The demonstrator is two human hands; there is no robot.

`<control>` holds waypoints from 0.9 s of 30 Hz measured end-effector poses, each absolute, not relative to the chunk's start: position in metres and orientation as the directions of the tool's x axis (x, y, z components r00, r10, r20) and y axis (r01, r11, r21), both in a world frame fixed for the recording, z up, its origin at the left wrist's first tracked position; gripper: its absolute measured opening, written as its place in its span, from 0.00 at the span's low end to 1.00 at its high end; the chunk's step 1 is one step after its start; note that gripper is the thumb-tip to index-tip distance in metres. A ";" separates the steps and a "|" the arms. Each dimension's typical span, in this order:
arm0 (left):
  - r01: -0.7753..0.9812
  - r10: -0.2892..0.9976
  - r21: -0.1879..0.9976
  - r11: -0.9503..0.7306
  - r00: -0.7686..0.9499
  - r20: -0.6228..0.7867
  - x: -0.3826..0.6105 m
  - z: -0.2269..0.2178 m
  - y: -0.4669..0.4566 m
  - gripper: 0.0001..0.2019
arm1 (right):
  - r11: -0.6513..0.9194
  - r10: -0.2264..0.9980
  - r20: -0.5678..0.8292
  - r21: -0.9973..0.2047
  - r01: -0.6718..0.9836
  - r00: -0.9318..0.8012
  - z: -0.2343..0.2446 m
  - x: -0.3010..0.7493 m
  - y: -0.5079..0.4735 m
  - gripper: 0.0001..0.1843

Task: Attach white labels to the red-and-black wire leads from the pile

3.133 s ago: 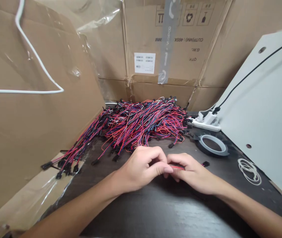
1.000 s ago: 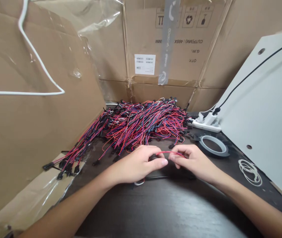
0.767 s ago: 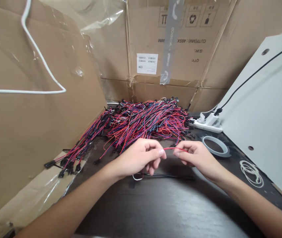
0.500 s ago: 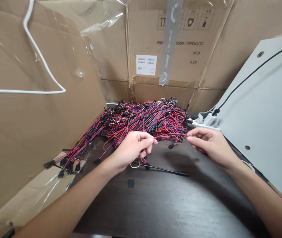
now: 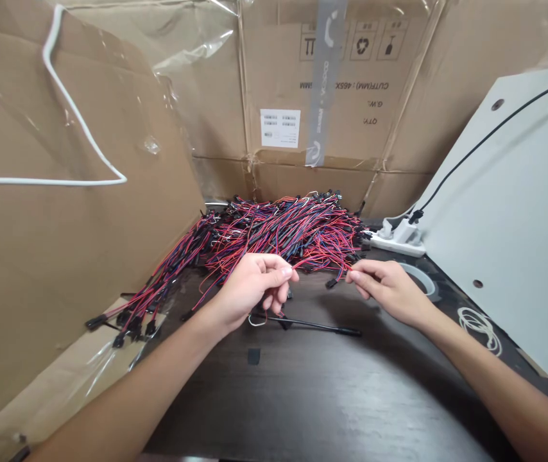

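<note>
A big heap of red, blue and black wire leads [image 5: 283, 231] with black connectors lies at the back of the dark table [image 5: 312, 398]. My left hand [image 5: 249, 289] is pinched shut on a thin red wire just in front of the heap, with a small white loop hanging under its fingers. My right hand [image 5: 387, 292] is also pinched, at the heap's right front edge, on the same thin wire as far as I can tell. A black lead [image 5: 317, 327] lies flat on the table below both hands.
Cardboard boxes [image 5: 332, 96] wall in the back and left. A white panel [image 5: 519, 212] leans at the right, with a white power strip [image 5: 396, 239], a tape roll [image 5: 421, 276] and white loops [image 5: 480, 321] beside it. A small bundle of leads [image 5: 129, 314] lies at the left.
Both hands rose from the table toward the heap and drew apart, stretching a red wire between them. The black lead stayed on the table. Lately the right hand came back a little leftward.
</note>
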State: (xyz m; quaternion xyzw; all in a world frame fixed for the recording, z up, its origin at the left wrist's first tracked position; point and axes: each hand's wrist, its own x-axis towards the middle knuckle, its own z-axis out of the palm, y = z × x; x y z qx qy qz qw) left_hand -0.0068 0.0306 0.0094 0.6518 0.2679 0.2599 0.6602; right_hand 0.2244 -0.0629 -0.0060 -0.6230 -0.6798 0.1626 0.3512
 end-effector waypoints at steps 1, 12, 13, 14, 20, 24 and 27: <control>0.011 0.692 1.000 0.005 0.722 -0.011 -0.007 0.010 0.030 0.08 | 0.178 0.959 0.281 -0.674 0.717 0.026 -0.006 0.224 -0.064 0.17; 0.174 0.769 0.952 -0.251 0.634 0.088 0.000 -0.003 0.029 0.06 | 0.098 0.935 0.296 -0.743 0.662 0.194 -0.007 0.222 -0.061 0.16; 0.195 0.769 0.936 -0.292 0.630 0.109 0.000 -0.004 0.030 0.06 | 0.092 0.936 0.294 -0.738 0.669 0.195 -0.008 0.222 -0.061 0.15; 0.220 0.768 0.914 -0.342 0.626 0.136 0.000 -0.004 0.030 0.06 | 0.095 0.934 0.301 -0.724 0.684 0.189 -0.008 0.222 -0.061 0.15; 0.374 0.673 0.603 -0.705 0.620 0.403 -0.004 0.000 0.031 0.08 | 0.198 0.902 0.425 -0.553 0.810 0.070 -0.012 0.222 -0.062 0.17; 0.383 0.693 0.637 -0.669 0.631 0.348 -0.004 0.000 0.030 0.11 | 0.244 0.891 0.453 -0.481 0.842 0.000 -0.015 0.223 -0.062 0.17; 0.374 0.722 0.704 -0.604 0.630 0.285 -0.003 -0.001 0.029 0.10 | 0.245 0.892 0.453 -0.465 0.851 -0.009 -0.017 0.223 -0.062 0.18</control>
